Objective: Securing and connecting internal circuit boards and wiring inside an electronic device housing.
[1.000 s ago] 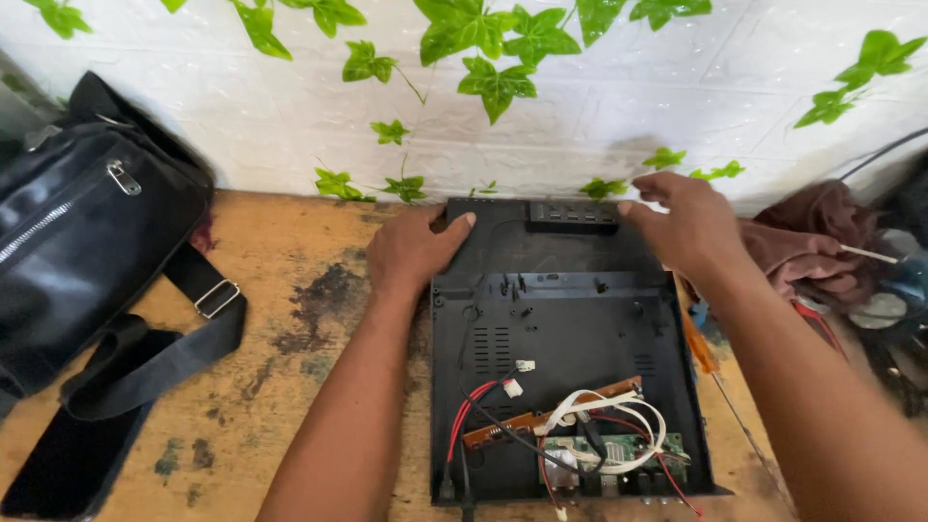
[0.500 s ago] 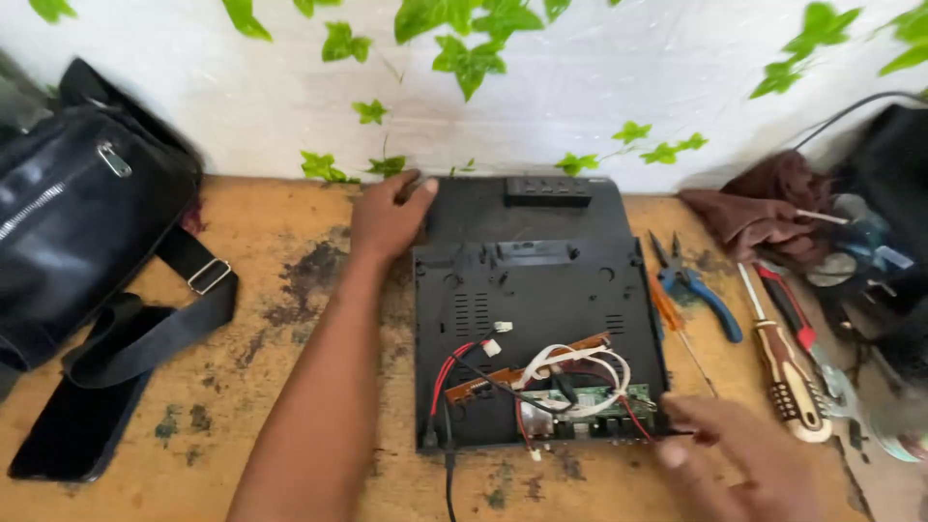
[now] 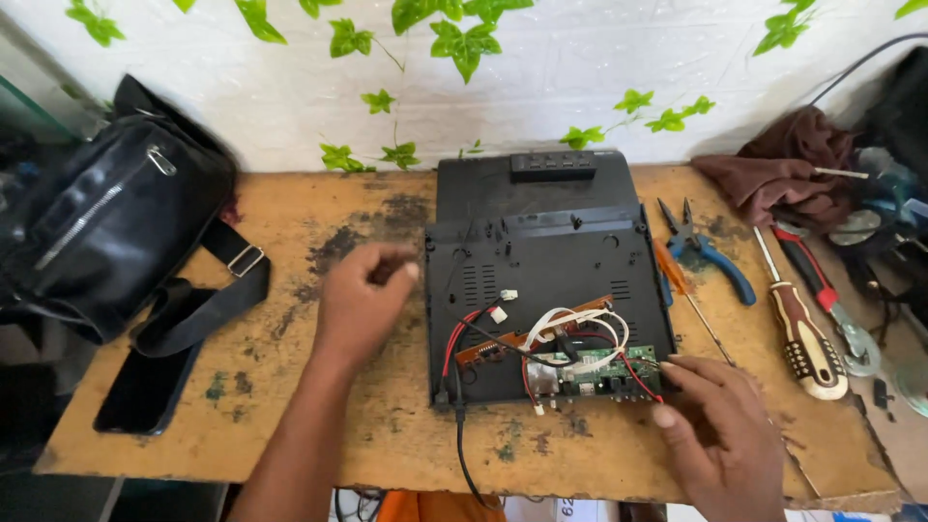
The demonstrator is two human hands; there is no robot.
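Opened black device lies mid-table, its long axis running from wall to viewer, circuit board at the near end.

The left hand, loosely curled, rests beside the case, holding nothing; the right hand, fingers relaxed and apart, touches the board's corner. Pliers lie just right.

Bare worn wooden tabletop lies open between my black leather bag and the opened black plastic device case; screwdrivers and blue-handled pliers crowd its right.
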